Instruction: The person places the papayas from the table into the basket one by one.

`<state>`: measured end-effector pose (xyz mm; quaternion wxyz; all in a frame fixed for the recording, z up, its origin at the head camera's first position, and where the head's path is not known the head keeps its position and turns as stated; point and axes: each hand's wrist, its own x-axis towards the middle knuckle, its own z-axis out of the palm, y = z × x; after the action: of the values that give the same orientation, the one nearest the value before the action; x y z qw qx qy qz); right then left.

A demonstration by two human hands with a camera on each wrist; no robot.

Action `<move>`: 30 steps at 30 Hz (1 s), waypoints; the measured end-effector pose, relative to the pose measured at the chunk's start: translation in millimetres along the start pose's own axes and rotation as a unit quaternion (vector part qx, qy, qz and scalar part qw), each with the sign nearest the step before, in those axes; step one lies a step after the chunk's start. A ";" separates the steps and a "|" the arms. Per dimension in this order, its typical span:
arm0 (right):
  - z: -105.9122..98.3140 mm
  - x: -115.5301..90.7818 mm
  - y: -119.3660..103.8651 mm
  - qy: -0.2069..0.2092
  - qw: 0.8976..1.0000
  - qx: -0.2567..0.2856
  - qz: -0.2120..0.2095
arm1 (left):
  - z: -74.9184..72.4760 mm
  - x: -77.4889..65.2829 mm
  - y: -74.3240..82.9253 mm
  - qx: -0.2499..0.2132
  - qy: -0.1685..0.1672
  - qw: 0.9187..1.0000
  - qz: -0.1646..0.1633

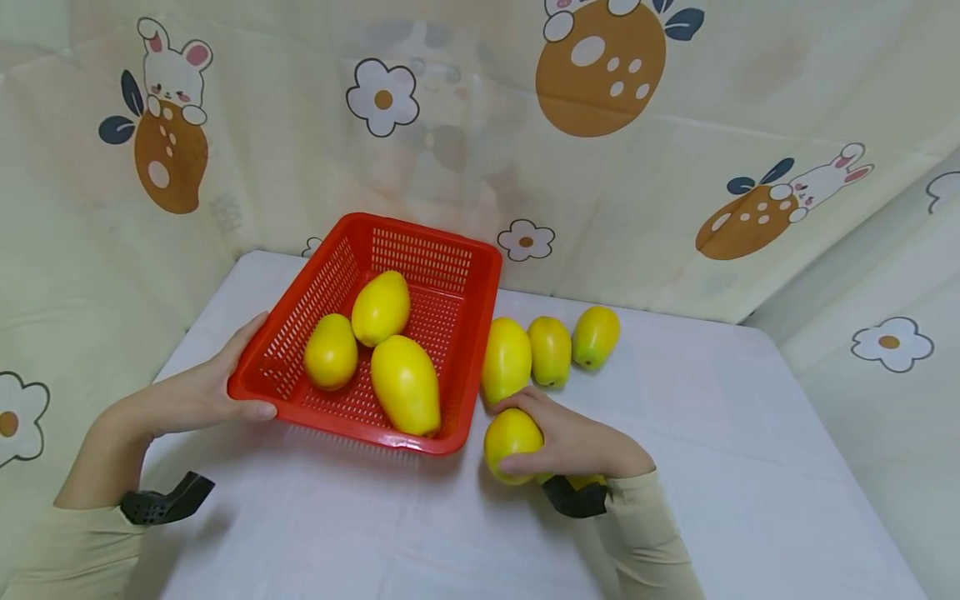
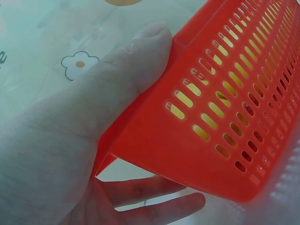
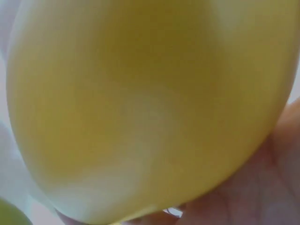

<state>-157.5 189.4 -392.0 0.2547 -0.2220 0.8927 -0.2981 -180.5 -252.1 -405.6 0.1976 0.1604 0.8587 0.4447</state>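
Observation:
My left hand (image 1: 213, 387) grips the near left corner of a red plastic basket (image 1: 341, 421), the thumb along its rim and other fingers beneath, as the left wrist view shows. Inside the basket lie a large yellow mango (image 1: 405, 385) and two smaller ones, one mango (image 1: 331, 352) at left and another mango (image 1: 381, 308) behind. Just right of the basket, my right hand (image 1: 562, 437) holds a yellow mango (image 1: 512, 443) between thumb and fingers. That mango (image 3: 150, 112) fills most of the right wrist view, blurred, with the palm at lower right.
Beyond the right hand, a large mango (image 1: 507, 360) lies against the basket's side, with a mango (image 1: 550, 350) and a green-tipped mango (image 1: 596, 337) in a row. Another yellow mango (image 1: 588, 481) is mostly hidden under the right wrist. A patterned curtain (image 1: 465, 167) hangs behind the white table (image 1: 712, 433).

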 end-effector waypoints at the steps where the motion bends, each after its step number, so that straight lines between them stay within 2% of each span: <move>1: -1.5 -1.2 0.2 0.004 1.000 0.000 -0.003 | 0.0 0.1 -0.1 0.000 0.000 1.000 -0.001; 18: -14.5 -9.0 4.4 0.065 0.998 0.009 -0.019 | 0.5 1.4 -2.0 -0.001 0.004 1.000 -0.007; 30: -17.5 -9.6 4.9 0.129 0.991 0.018 -0.041 | 0.2 0.6 -1.4 -0.003 0.001 1.000 -0.006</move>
<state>-161.6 205.6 -380.0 0.1290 -0.2139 0.9026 -0.3505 -181.1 -252.4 -407.0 0.2001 0.1545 0.8584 0.4464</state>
